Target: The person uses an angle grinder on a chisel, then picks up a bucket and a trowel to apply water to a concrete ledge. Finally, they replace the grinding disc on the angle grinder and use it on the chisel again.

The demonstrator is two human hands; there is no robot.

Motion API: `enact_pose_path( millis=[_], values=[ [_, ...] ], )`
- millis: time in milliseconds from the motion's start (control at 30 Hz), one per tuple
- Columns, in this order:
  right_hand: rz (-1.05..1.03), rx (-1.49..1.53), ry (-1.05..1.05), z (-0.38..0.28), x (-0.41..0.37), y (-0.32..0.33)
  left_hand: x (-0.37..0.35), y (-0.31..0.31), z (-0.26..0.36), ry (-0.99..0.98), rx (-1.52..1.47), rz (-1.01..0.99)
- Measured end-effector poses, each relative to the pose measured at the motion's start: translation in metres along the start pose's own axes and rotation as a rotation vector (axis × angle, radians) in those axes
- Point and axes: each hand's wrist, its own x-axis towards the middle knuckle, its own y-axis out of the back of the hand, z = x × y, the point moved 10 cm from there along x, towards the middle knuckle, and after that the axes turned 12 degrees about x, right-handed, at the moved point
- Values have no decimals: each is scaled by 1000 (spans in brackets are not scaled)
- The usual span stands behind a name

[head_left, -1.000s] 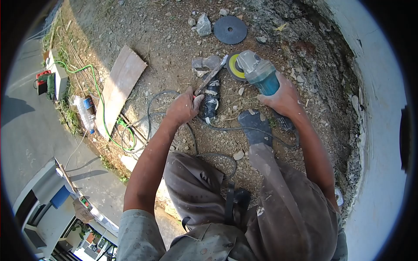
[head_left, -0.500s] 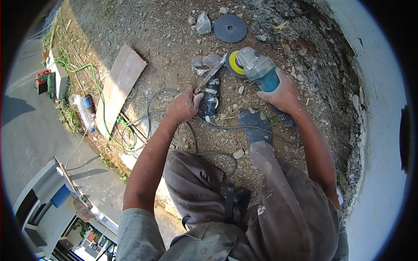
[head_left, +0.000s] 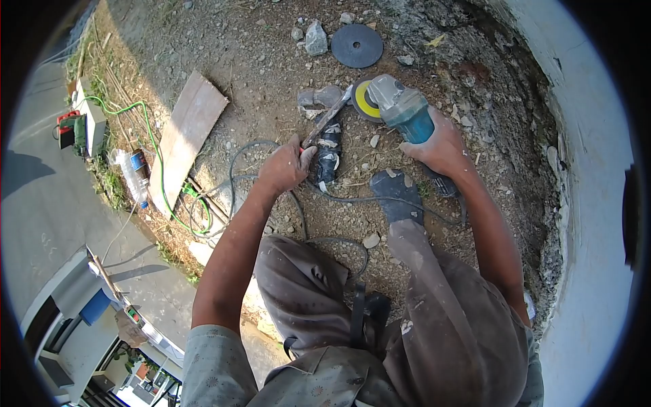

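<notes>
My right hand (head_left: 441, 146) is wrapped round the teal body of an angle grinder (head_left: 410, 115), which has a grey head and a black and yellow disc (head_left: 366, 100). In my left hand (head_left: 288, 165), fingers closed, is a long narrow metal tool like a chisel (head_left: 327, 117), with a bit of red showing by the thumb. Its bright tip points up and right, right at the disc's left rim. Below the tool on the ground lies a dark hammer-shaped thing (head_left: 328, 152) with whitish patches. The grinder's rear end lies partly behind my right wrist.
A loose dark disc (head_left: 357, 46) lies beside a pale stone (head_left: 316, 39). A grey cable (head_left: 352, 199) loops over the gravelly ground near my boot (head_left: 397, 197). At left are a board (head_left: 190, 136), a green cord (head_left: 150, 129) and a plastic bottle (head_left: 130, 176). A white wall (head_left: 590, 271) runs along the right.
</notes>
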Motion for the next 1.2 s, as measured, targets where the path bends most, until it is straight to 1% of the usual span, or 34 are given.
enact_pose_path(
  millis=[200, 300, 400, 500, 600, 633, 700, 767, 867, 1000, 1067, 1200],
  values=[
    [-93, 30, -101, 11, 9, -10, 1, -2, -1, -12, -7, 10],
    [-26, 7, -59, 11, -2, -2, 2, -3, -1, -18, -2, 10],
    [-20, 23, -69, 22, -10, 0, 2, -5, -3, -14, -18, -33],
    [94, -11, -36, 22, -8, 6, 6, 3, -8, -27, -4, -63],
    [-28, 39, -167, 23, 0, 1, 11, 8, -9, -86, 36, -71],
    [-3, 29, -158, 22, 3, 0, 14, 11, -7, -109, 49, -61],
    [40, 9, -133, 21, 10, -5, 13, 9, -7, -93, 47, -33],
    [47, 12, -144, 20, 14, -7, 13, 7, -7, -105, 61, 14],
    [54, 16, -133, 15, 19, -7, 12, 7, -8, -64, 42, -27],
    [61, 19, -110, 17, 25, -8, 16, 2, -12, -57, 29, -57],
    [51, 13, -131, 18, 25, -9, 17, -1, -14, -55, 19, -73],
    [90, -3, -89, 22, 26, -12, 13, 8, -6, -72, 11, -55]
  ],
)
